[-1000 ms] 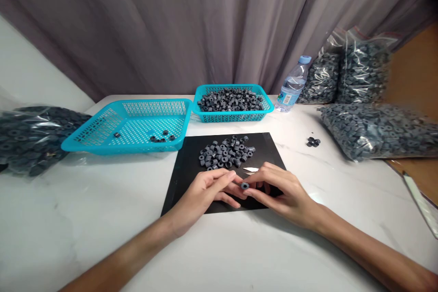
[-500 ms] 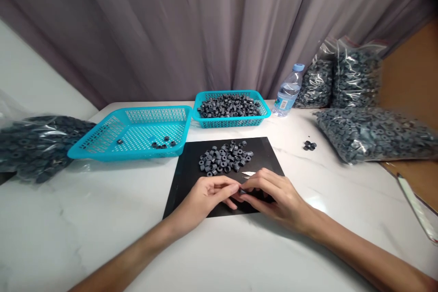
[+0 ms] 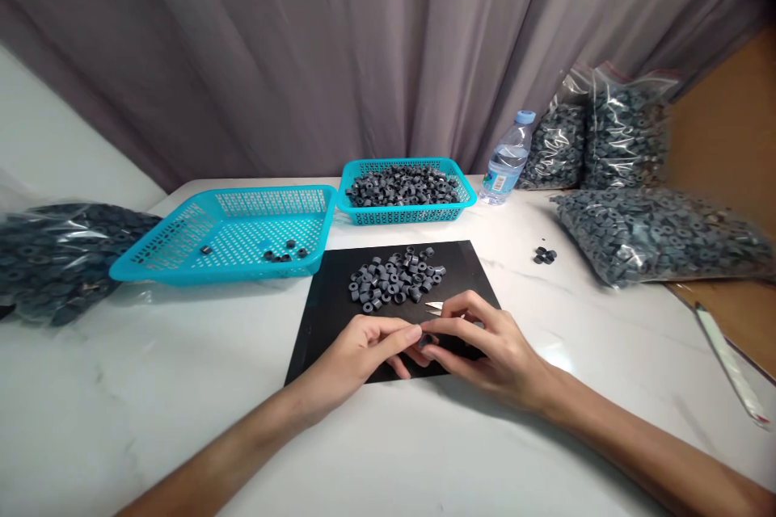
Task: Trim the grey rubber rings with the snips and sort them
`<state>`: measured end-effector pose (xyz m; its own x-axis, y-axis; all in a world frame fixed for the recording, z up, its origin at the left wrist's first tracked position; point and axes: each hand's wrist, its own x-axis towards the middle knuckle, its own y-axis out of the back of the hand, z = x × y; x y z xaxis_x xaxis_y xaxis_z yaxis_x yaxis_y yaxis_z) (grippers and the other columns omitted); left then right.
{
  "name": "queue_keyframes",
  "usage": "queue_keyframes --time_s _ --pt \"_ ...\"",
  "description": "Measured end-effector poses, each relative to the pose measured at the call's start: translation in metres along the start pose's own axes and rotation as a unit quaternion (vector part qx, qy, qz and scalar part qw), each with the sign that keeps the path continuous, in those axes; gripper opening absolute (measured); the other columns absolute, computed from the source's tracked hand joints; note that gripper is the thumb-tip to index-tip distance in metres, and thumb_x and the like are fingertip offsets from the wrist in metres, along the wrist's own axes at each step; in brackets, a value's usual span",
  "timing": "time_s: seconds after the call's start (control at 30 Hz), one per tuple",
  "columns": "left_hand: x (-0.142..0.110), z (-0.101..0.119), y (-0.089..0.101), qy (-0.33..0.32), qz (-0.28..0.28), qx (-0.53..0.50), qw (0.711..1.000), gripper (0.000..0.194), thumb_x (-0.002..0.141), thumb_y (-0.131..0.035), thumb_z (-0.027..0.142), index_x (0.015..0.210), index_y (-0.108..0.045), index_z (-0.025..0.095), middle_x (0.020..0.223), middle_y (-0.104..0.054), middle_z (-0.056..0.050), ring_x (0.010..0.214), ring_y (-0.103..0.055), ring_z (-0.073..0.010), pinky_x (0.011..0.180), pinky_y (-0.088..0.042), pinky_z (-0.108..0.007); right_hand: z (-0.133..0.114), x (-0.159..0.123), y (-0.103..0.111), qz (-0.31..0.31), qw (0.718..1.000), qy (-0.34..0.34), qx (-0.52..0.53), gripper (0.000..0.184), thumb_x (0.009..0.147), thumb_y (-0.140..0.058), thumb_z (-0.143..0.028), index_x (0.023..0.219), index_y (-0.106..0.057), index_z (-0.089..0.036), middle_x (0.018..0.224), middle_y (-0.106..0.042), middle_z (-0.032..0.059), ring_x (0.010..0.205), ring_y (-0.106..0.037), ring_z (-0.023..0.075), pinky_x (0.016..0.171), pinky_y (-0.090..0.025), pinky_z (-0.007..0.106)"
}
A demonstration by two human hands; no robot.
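Over the front of a black mat [image 3: 321,331], my two hands meet at one small dark grey plastic bushing [image 3: 426,339]. The thumb and fingers of my left hand [image 3: 369,347] pinch it from the left. My right hand [image 3: 485,343] grips it from the other side between thumb and index finger. Two pointed metal blades, like scissor tips [image 3: 434,308], poke out beside my right hand; whether the hand holds them or they lie on the mat I cannot tell. Just beyond my hands is a loose pile of the same grey bushings [image 3: 394,279].
A blue basket [image 3: 218,275] at left holds several bushings; another blue basket [image 3: 406,216] behind is full. A water bottle [image 3: 506,161] and filled plastic bags [image 3: 655,238] stand right, near a few loose bushings [image 3: 544,255]. Another filled bag [image 3: 66,254] lies left.
The bushing has turned between my fingers, so its open end shows more. My right hand's fingers have shifted a little, and the whole view has moved slightly.
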<state>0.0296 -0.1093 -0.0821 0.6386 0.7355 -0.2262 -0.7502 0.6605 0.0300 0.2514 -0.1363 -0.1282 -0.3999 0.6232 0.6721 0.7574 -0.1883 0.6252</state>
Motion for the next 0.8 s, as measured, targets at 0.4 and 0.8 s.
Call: queue_keyframes --time_s 0.4,0.8 --pt "0.001 -0.003 0.003 0.009 -0.009 -0.011 1.000 0.034 0.097 -0.061 0.041 0.095 -0.081 0.014 0.090 -0.077 -0.010 0.085 -0.069 -0.0186 0.070 -0.054 -0.023 0.004 -0.002 0.000 -0.009 1.000 -0.003 0.007 0.020 0.099 -0.062 -0.021 0.119 -0.065 -0.019 0.097 -0.059 0.0066 0.075 -0.060 0.0120 0.063 -0.053 0.026" --pt "-0.002 -0.012 -0.004 -0.041 0.097 0.042 0.994 0.036 0.079 -0.083 0.039 0.104 -0.068 0.019 0.094 -0.070 -0.003 0.084 -0.067 -0.0155 0.074 -0.057 -0.025 0.005 -0.003 -0.001 -0.016 1.000 -0.011 -0.002 0.011 0.101 -0.058 -0.021 0.108 -0.067 -0.018 0.091 -0.061 0.0070 0.079 -0.060 0.0153 0.065 -0.052 0.028"
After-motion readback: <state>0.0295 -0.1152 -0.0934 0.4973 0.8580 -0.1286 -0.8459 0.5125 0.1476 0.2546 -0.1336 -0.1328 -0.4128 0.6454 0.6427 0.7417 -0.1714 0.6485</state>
